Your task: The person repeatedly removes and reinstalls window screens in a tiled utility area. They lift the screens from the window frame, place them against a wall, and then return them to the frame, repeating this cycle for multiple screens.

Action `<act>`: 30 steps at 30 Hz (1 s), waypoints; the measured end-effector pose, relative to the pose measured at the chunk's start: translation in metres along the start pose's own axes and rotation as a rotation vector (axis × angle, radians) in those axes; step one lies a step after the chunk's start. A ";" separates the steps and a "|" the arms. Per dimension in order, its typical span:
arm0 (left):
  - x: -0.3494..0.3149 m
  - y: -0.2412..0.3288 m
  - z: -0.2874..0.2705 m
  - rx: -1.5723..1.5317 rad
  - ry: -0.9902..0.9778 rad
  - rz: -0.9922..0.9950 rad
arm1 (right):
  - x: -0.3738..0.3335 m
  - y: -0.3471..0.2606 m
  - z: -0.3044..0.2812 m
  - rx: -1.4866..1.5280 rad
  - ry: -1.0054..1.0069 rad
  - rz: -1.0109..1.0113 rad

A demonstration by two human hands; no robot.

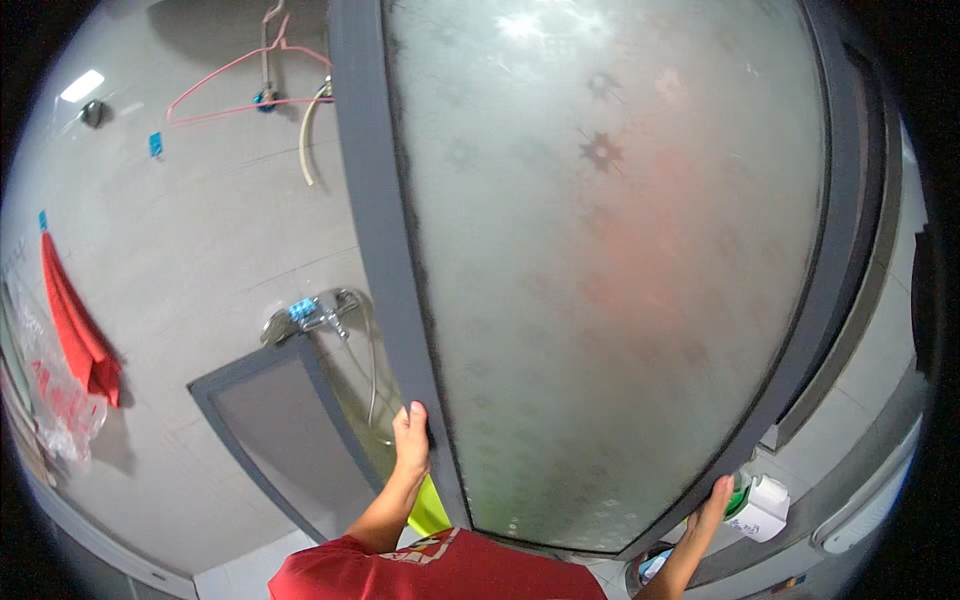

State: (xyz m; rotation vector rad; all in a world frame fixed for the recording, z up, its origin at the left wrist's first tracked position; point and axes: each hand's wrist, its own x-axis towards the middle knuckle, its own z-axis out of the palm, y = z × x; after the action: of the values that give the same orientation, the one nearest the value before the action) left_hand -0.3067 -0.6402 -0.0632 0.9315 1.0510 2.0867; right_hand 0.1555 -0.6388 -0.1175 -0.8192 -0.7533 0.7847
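Step in hand, my read: two-handed handling of the big frosted panel (620, 300); whether it's being carried, shifted or just steadied, one frame can't say. The panel stands right in front of the person, filling the middle of the view, grey frame all round, faint star/flower pattern on the glass. Left hand (411, 437) has its fingers closed on the left frame member low down, thumb up along the edge. Right hand (714, 505) holds the lower right edge, fingers at the frame; how far they wrap behind is hidden. Any move from here would call for both grips kept, sides kept level, no twist on the glass. Clearances to mind: left, the smaller grey-framed panel (285, 440) leans at the wall below the shower mixer (335, 312), near the left forearm; a pink hanger (250, 85) hangs up by the top left edge. Right, the dark door frame (872, 240) runs just beside the panel's edge, and a white container (765, 508) sits near the right hand. Yellow-green item (430, 512) low behind the left wrist, kind unclear. Bottom edge mostly hidden by the red shirt (480, 570), so can't tell what bears the weight.
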 end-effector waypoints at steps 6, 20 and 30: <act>-0.062 0.035 -0.057 0.020 0.199 0.063 | 0.020 -0.001 0.039 0.171 -0.479 0.005; -0.192 0.066 -0.144 0.130 0.871 0.221 | 0.058 0.020 0.281 -0.030 -1.281 -0.249; -0.254 0.036 -0.206 0.618 1.216 0.294 | -0.049 0.137 0.390 0.458 -1.309 0.495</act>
State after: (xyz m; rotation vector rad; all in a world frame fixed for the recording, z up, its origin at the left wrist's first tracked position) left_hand -0.3363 -0.9370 -0.2008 -0.1098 2.3535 2.6302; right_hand -0.2283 -0.4869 -0.0623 0.0501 -1.4412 1.9107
